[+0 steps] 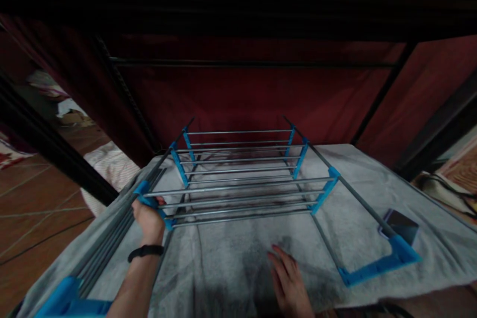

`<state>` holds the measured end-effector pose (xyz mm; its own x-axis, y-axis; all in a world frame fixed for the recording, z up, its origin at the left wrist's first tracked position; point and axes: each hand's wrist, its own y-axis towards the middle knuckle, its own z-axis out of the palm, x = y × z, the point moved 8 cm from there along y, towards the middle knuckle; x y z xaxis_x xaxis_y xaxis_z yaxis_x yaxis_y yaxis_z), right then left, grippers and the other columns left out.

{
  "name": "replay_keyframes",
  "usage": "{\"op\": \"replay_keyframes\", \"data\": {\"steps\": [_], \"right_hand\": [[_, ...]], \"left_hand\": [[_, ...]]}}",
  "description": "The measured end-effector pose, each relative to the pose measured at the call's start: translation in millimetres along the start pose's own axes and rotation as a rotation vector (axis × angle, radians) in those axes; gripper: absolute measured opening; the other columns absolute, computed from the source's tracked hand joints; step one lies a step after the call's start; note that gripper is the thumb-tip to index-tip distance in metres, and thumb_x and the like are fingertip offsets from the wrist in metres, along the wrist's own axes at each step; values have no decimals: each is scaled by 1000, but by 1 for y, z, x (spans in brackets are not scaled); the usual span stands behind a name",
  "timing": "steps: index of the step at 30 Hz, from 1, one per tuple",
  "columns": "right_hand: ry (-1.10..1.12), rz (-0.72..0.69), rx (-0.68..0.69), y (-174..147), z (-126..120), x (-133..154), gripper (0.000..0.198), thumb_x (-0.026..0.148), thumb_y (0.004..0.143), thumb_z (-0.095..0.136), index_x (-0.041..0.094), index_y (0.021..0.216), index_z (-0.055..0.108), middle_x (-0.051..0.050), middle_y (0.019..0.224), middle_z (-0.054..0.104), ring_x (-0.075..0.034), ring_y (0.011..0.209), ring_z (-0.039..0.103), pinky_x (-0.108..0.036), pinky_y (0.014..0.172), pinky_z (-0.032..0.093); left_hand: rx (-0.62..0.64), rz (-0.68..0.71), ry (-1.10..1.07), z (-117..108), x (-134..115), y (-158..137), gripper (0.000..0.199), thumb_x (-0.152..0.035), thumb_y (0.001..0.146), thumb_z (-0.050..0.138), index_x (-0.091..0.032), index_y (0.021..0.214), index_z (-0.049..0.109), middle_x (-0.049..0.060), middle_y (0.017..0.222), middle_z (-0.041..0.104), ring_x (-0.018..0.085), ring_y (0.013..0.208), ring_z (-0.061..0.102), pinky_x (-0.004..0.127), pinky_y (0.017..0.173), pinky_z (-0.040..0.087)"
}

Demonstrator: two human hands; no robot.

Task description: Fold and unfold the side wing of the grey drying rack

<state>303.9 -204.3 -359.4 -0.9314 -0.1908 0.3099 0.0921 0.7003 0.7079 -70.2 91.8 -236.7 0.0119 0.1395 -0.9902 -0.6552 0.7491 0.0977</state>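
Observation:
A rack of metal tubes [238, 186] and blue plastic connectors lies on a grey cloth, its tiers running away from me. My left hand [148, 218], with a black wristband, is closed around the blue connector [142, 190] at the left of the nearest crossbars. At the other end of those bars is a matching blue connector [324, 195]. My right hand [287, 277] hovers over or rests on the cloth, fingers stretched and holding nothing. Closer to me are a right blue end piece [380, 264] and a left blue end piece [69, 300].
Several grey tubes [108, 251] run side by side along the left. A dark phone-like object [400, 226] lies on the grey cloth [231, 263] at right. Dark frame posts [55, 151] and red fabric [246, 94] enclose the back. Striped cloth [112, 169] hangs left above a tiled floor.

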Motion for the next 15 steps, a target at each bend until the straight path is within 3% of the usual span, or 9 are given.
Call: {"op": "replay_keyframes", "data": {"steps": [3,5,8,12,15], "right_hand": [[10,35,47,49,-12,2,51,14,101,49,29,150,55,-10,142,66,-27,126,67,-45,98,62],[-1,8,-13,82,-16,5,52,13,101,48,28,151,54,-11,142,65,-27,129,65,-48,100,61],[-9,-46,-17,122,-4,9,53,10,101,46,26,151,52,-13,143,63,-28,133,60,-52,105,58],[26,-87,-3,151,11,20,51,9,100,45,24,149,53,-13,140,63,-27,132,59,-52,106,54],[54,-167,-36,161,3,45,53,6,99,45,25,148,54,-11,135,66,-25,126,61,-47,105,52]], "left_hand": [[-48,2,49,-4,11,1,39,-41,95,31,-23,66,52,1,54,52,17,51,49,26,48,39],[-65,-14,55,-4,16,2,44,-45,97,28,-23,65,51,0,52,50,17,49,47,27,47,38],[-57,-36,44,-1,16,2,50,-51,99,23,-24,64,48,0,50,47,16,45,45,27,46,37],[-37,-40,33,0,12,-2,48,-50,100,25,-25,65,47,-1,49,46,15,44,43,27,44,36],[-29,-47,19,0,12,-5,46,-48,100,28,-24,67,49,-1,50,46,15,46,44,27,45,38]]}}
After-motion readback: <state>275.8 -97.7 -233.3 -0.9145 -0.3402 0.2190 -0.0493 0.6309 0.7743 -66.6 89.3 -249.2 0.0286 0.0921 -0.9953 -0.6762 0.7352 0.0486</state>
